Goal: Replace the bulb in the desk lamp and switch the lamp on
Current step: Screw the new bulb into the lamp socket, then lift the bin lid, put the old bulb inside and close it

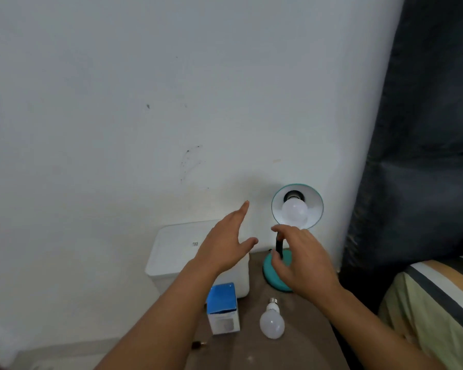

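A teal desk lamp (277,273) stands on the brown table near the wall, its shade (316,206) turned toward me. A white bulb (294,210) sits in the socket and looks unlit. Another white bulb (272,323) lies on the table in front of the lamp base, screw cap pointing away. My right hand (302,260) hovers over the base, thumb and fingers curved around the black neck (279,248); whether they touch it I cannot tell. My left hand (227,241) is open, fingers spread, left of the lamp and above the white box.
A white square box (171,252) stands against the wall left of the lamp. A blue-topped bulb carton (222,308) stands in front of it. A dark curtain (417,156) hangs at the right, above a striped cushion (439,303). A small dark object (198,344) lies near the table's left edge.
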### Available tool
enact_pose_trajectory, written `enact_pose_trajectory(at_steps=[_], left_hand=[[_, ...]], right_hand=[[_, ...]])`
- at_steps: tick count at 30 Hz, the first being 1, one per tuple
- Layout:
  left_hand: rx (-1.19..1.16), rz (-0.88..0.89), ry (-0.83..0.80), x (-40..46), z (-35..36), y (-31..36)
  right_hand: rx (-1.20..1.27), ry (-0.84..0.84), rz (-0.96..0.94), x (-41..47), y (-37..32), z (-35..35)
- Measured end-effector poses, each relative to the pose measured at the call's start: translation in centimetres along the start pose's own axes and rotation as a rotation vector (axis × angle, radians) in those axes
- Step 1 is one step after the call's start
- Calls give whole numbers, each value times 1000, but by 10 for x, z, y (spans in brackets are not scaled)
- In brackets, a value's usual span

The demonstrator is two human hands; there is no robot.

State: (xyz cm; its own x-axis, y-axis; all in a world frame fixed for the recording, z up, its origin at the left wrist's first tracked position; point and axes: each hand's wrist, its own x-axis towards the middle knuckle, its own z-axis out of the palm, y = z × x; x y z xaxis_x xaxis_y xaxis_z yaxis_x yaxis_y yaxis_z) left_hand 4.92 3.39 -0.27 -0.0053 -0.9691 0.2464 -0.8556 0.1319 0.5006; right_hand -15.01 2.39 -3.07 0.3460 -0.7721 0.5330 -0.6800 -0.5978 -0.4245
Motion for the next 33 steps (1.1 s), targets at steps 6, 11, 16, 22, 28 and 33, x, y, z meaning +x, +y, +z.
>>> enact_pose_trajectory(at_steps=[6, 11, 16, 22, 28, 33], left_hand=[[33, -194, 40, -46, -13, -47], [20, -337, 88, -73, -24, -92], [-107, -578, 97, -86, -33, -121], [-216, -670, 28, -89, -37, -151], [-255, -585, 110, -90, -34, -156], [-301, -603, 193, -89, -37, -154]], right_hand=[[193, -173, 69, -6, -18, 36], [259, -291, 152, 4, -16, 63], [398, -401, 268, 25, -20, 83], [367, -545, 340, 43, -19, 107], [373, -542, 325, 39, -17, 119], [409, -479, 323, 42, -17, 116]])
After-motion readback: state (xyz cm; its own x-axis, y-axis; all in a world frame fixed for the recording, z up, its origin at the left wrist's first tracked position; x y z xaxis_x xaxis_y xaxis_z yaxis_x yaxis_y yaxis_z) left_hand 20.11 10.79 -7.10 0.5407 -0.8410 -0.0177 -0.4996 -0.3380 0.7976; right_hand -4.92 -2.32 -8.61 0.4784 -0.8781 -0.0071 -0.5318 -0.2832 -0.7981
